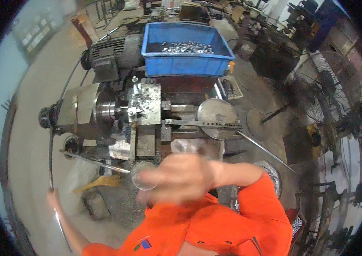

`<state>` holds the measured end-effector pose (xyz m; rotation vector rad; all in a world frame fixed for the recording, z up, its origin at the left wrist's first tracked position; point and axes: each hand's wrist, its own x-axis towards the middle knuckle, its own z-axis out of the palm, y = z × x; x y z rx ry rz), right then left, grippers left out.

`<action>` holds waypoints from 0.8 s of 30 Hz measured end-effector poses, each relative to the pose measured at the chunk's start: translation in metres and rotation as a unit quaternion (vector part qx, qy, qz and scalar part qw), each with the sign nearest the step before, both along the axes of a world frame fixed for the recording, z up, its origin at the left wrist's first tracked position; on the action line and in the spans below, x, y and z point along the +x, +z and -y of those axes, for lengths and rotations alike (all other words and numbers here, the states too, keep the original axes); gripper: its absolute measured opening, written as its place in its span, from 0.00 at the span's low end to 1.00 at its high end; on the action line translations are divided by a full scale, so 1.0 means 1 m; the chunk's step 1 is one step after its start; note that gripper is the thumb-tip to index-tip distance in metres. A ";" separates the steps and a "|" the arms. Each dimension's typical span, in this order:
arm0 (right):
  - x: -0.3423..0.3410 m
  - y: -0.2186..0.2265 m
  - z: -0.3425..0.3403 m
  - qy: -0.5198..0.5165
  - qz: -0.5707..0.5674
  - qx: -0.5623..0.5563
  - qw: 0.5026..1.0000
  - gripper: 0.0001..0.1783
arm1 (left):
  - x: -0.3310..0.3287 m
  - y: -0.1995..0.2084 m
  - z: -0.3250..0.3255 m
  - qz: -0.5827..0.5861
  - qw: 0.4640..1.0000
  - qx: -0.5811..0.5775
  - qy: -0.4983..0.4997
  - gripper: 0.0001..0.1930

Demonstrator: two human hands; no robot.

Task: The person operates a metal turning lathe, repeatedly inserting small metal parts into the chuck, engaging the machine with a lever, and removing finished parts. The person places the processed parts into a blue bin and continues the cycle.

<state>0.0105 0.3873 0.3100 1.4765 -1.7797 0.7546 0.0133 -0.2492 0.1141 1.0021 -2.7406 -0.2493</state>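
At the far left my left hand [53, 198] is closed round a long thin rod [51, 164], dark above the hand and shiny below it. My right hand [181, 179] is raised in front of my chest, smeared by motion. Its fingers cannot be made out, nor whether anything is in them. Just left of it, partly covered, is a small round metal disc [143, 181], with a metal bar [100, 164] running out to the left. Beyond both hands stands a lathe-like machine with a chuck [104, 107] and a metal block tool slide [147, 102].
A blue bin [185, 64] of small metal parts sits behind the machine, beside an electric motor [115, 53]. To the right are a large round disc [217, 111], a slanting metal lever [268, 151] and a fan [317, 94]. A round tray [278, 177] of metal parts lies near my right elbow.
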 end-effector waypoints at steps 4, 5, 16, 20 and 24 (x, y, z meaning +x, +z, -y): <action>-0.002 -0.059 -0.072 -0.265 0.247 0.071 0.929 0.31 | -0.026 -0.022 -0.082 -0.335 0.933 0.032 -0.131 0.14; 0.008 -0.076 -0.096 -0.353 0.285 0.088 0.887 0.32 | -0.036 -0.036 -0.123 -0.417 0.888 0.166 -0.100 0.12; 0.069 -0.122 -0.185 -0.507 0.403 0.061 0.760 0.25 | -0.101 -0.164 -0.163 0.293 0.881 -0.157 -0.336 0.14; 0.074 -0.132 -0.209 -0.545 0.400 -0.015 0.737 0.29 | -0.116 -0.145 -0.168 0.284 0.888 -0.180 -0.315 0.11; 0.102 -0.176 -0.278 -0.684 0.325 0.071 0.649 0.33 | -0.097 -0.130 -0.166 0.197 0.936 -0.043 -0.290 0.13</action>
